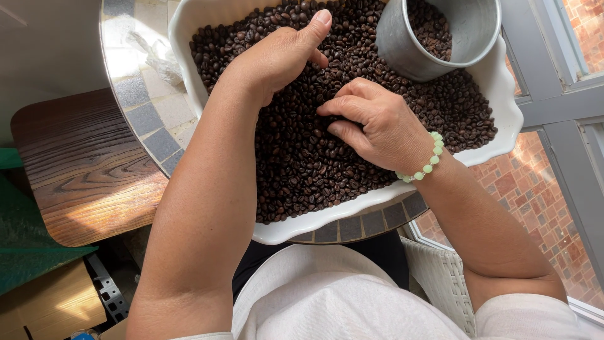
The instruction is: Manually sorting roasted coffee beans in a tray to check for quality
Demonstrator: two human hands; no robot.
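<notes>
Resting on coffee beans (302, 157) filling a white dish (497, 135) | left hand (277, 56) loosely curled, holding nothing visible | right hand (377, 126) pinching among beans, grasp unclear | metal cup (402, 44) of beans at 1 o'clock | tiled table (141, 104) beneath

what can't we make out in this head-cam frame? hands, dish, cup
- Left hand: palm side turned down onto the coffee beans; contents, if any, unseen.
- Right hand: fingertips curl under, hiding any pinched bean.
- White dish: far rim cut off by the top edge.
- Metal cup: rim cropped at top; fill depth unclear.
</notes>
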